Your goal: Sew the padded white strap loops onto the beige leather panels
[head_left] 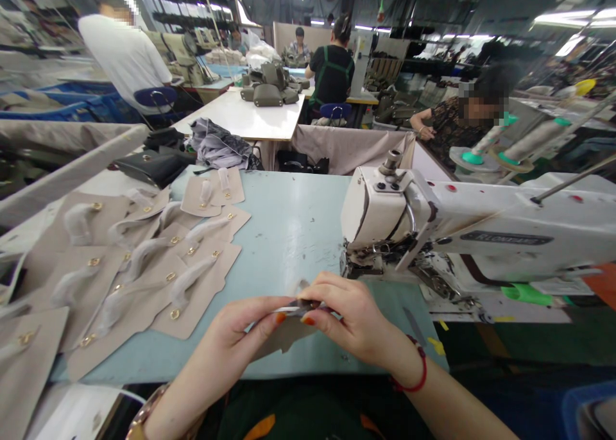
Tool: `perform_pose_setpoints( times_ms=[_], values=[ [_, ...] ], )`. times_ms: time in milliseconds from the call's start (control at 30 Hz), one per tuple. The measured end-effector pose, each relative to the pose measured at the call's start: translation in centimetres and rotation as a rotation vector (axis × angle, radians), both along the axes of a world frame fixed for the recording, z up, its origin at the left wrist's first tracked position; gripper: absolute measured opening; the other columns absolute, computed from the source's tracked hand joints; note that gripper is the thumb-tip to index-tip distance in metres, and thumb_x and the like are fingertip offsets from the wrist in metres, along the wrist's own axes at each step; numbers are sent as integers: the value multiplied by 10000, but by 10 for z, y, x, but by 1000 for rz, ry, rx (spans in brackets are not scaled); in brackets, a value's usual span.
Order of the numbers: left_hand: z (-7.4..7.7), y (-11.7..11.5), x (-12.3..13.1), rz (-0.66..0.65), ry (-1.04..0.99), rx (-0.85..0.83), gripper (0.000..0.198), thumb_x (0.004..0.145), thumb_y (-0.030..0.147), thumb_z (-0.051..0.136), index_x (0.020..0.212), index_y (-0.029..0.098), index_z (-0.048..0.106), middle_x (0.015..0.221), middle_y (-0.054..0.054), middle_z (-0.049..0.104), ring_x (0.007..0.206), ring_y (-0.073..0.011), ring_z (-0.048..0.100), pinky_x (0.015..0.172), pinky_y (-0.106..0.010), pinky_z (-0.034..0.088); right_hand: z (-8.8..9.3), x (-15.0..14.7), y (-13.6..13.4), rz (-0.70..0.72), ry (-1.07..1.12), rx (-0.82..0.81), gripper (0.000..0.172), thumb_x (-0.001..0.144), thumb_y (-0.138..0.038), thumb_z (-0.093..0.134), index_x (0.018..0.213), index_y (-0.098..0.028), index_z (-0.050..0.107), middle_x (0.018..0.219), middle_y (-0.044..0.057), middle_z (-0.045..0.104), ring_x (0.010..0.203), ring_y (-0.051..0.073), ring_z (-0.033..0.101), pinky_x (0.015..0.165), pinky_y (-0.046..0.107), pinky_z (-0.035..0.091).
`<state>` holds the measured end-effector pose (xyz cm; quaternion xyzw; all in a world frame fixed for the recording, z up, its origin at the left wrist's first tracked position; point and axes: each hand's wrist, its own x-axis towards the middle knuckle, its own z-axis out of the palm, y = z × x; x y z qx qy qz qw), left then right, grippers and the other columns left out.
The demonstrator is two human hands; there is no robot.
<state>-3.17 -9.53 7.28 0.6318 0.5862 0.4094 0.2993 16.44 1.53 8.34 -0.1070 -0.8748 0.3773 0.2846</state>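
Both hands meet over the front of a pale blue work table (308, 215). My left hand (248, 321) pinches the near edge of a beige bag panel (289, 337) between thumb and fingers. From the other side my right hand (344, 305) is closed on the same piece, its thumb close to the left thumb. A small dark part shows between the fingertips, too covered to name. To the left lie several beige panels (192, 305) with wrapped handles (149, 254) and gold-coloured metal fittings.
A white sewing machine (462, 222) stands at the right, with thread cones (486, 138) behind it. Dark bags (154, 164) and a grey cloth (221, 145) lie at the back left. Co-workers sit at other tables beyond.
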Motion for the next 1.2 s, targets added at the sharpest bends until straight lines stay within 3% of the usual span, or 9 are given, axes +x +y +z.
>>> perform_pose_setpoints(
  times_ms=[500,867,1200],
  values=[
    [1,1,1,-27,16,-11,240,930,234,534,1072,266,725,966,16,773,848,-115,710,779,-163,530,0,2,1,12,23,-24,214,962,-317,537,1031,-140,635,905,57,633,815,137,554,694,240,410],
    [4,1,3,-71,26,-36,266,947,246,501,1110,255,711,1000,-12,768,855,-154,714,774,-228,553,14,9,2,-8,-61,75,216,963,-332,539,1038,-153,634,928,56,656,815,132,577,657,230,407],
    [15,-1,6,-67,42,3,293,936,205,517,1133,329,696,1062,44,755,911,-116,710,803,-167,531,30,20,8,-104,-174,230,225,986,-321,483,988,-161,641,872,45,645,780,132,576,654,234,406]
  ],
)
